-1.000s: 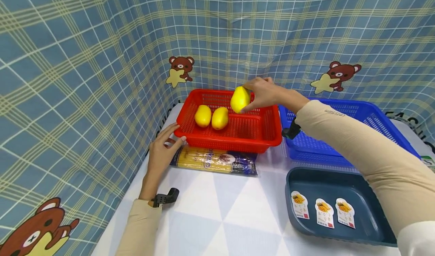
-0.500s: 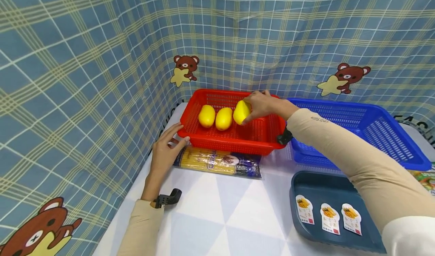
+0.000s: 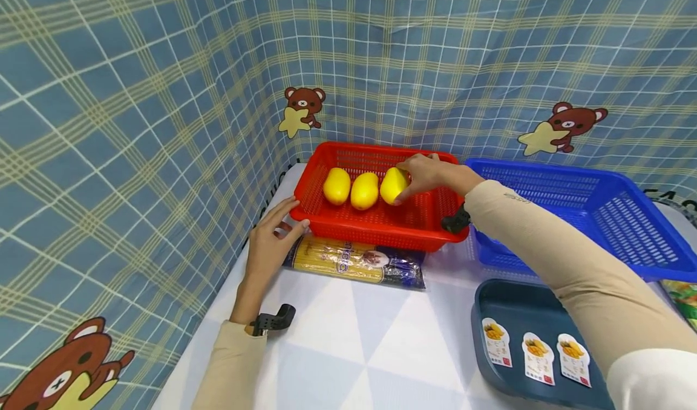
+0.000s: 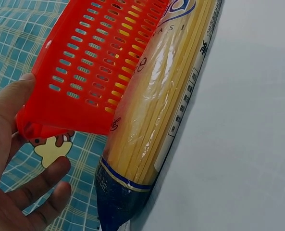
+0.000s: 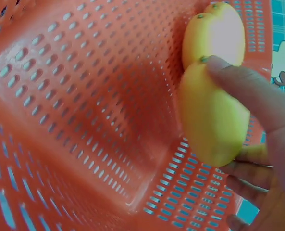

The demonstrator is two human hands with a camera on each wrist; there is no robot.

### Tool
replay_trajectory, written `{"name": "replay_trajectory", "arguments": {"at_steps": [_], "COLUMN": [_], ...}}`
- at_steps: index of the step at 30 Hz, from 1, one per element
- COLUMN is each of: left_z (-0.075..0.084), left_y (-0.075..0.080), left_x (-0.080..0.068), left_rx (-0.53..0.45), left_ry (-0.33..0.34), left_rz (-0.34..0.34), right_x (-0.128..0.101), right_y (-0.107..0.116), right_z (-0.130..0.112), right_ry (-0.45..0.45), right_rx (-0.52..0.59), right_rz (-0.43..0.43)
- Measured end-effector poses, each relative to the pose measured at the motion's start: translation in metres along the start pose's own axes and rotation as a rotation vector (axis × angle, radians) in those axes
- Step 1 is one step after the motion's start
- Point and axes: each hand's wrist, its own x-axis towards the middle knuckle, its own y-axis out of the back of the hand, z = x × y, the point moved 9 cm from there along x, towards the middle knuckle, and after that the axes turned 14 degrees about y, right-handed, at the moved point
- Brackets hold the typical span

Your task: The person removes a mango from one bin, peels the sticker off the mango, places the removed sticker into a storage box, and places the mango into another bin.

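Note:
My right hand (image 3: 431,175) holds a yellow mango (image 3: 392,186) inside the red plastic basket (image 3: 376,233). In the right wrist view the thumb lies by the stem end of this mango (image 5: 212,115), and the fingers are round its other end. Two more yellow mangoes, a left one (image 3: 336,186) and a middle one (image 3: 364,191), lie to its left in a row. At the basket's front left corner, my left hand (image 3: 269,240) grips the rim. The left wrist view has the thumb on the rim and the lower fingers spread free of it.
A packet of spaghetti (image 3: 348,260) lies along the basket's front. To the right stand a blue basket (image 3: 610,216) and a dark teal tray (image 3: 490,370) with mango-picture labels (image 3: 539,358). A checked cloth (image 3: 381,53) hangs behind and at the left.
My right hand has lowered the mango from above the basket to beside the other two. The left hand stays at the corner. The view has shifted slightly.

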Motion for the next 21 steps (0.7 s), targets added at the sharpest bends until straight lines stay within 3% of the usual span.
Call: {"name": "replay_trajectory", "arguments": {"at_steps": [9, 21], "left_z": [-0.001, -0.002], "left_y": [-0.001, -0.001], "left_x": [0.0, 0.0], "left_rx": [-0.001, -0.004], "left_ry": [0.015, 0.007], "left_rz": [-0.007, -0.007], "right_x": [0.0, 0.001], "right_y": [-0.019, -0.029], "right_z": [0.007, 0.009], "right_ry": [0.016, -0.003], "right_rx": [0.075, 0.069], "right_rz": [-0.054, -0.096]}}
